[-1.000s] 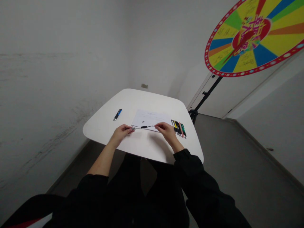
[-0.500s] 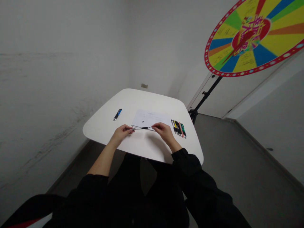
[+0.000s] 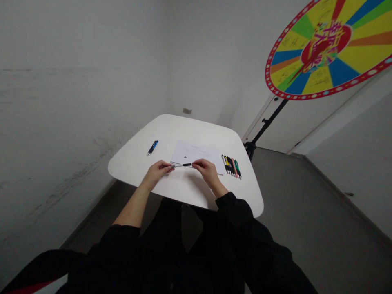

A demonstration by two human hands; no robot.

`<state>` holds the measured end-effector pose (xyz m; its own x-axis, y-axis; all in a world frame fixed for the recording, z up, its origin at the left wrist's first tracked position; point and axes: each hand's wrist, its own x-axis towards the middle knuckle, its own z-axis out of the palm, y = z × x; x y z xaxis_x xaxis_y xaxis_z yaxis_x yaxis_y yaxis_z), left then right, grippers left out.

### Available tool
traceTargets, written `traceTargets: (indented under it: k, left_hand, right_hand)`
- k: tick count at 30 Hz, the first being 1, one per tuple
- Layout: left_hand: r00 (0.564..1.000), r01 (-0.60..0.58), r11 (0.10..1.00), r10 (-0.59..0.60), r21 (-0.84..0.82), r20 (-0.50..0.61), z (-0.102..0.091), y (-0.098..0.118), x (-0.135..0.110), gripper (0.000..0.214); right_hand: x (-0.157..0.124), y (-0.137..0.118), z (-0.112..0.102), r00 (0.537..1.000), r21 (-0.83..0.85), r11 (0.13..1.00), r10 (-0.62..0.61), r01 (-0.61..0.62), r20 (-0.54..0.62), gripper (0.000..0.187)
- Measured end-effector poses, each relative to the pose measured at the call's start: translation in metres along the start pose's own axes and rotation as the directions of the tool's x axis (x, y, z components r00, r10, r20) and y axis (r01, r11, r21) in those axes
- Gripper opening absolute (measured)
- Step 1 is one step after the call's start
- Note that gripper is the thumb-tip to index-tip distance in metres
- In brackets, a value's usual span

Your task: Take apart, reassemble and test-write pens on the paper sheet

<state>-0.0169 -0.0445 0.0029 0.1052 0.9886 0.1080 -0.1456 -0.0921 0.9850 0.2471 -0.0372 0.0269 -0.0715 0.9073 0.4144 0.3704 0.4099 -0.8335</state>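
My left hand [image 3: 158, 173] pinches the rear of a white pen barrel [image 3: 178, 165] with a black grip, held level just above the near edge of the paper. At the grip's front end, the fingertips of my right hand [image 3: 207, 169] are closed on what looks like the pen refill, mostly hidden by the fingers. A small silver pen tip [image 3: 185, 157] lies loose on the printed paper [image 3: 202, 152], beyond the barrel.
Two pens, one blue [image 3: 154, 145], lie on the left of the white table [image 3: 171, 126]. Several pens [image 3: 232, 166] in mixed colours form a row at the right. A colourful prize wheel [image 3: 324, 49] on a black stand rises beyond the table's right side.
My right hand has moved left toward the barrel, closing the short gap where a thin piece showed between grip and fingers. My left hand stays nearly still.
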Motion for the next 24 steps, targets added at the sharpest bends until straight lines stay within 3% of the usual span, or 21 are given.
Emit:
traceTargets:
  k: [10,12,14,19,24]
  left_hand:
    - [1.000,-0.009,0.999,0.008,-0.042,-0.030,-0.002,-0.003,0.002,0.053]
    - [0.999,-0.014,0.999,0.012,-0.047,-0.050,-0.002,-0.002,0.002,0.053]
    - [0.998,-0.023,0.998,0.020,-0.051,-0.064,-0.001,0.000,0.001,0.052]
    - [0.998,-0.029,0.998,0.027,-0.048,-0.048,0.000,0.002,-0.002,0.052]
    - [0.999,-0.032,0.999,0.030,-0.043,-0.041,-0.001,0.001,-0.002,0.051]
  right_hand:
    - [0.004,0.008,0.000,0.999,0.092,0.994,0.051,-0.052,0.015,0.043]
    - [0.011,0.015,-0.001,0.999,0.034,0.999,0.040,-0.041,0.011,0.043]
    - [0.021,0.020,0.001,1.000,-0.143,0.990,0.007,-0.005,0.016,0.039]
    - [0.045,0.015,0.013,0.981,-0.618,0.775,-0.009,0.131,0.196,0.029]
    - [0.062,-0.003,0.020,0.905,-0.774,0.532,0.033,0.343,0.424,0.028]
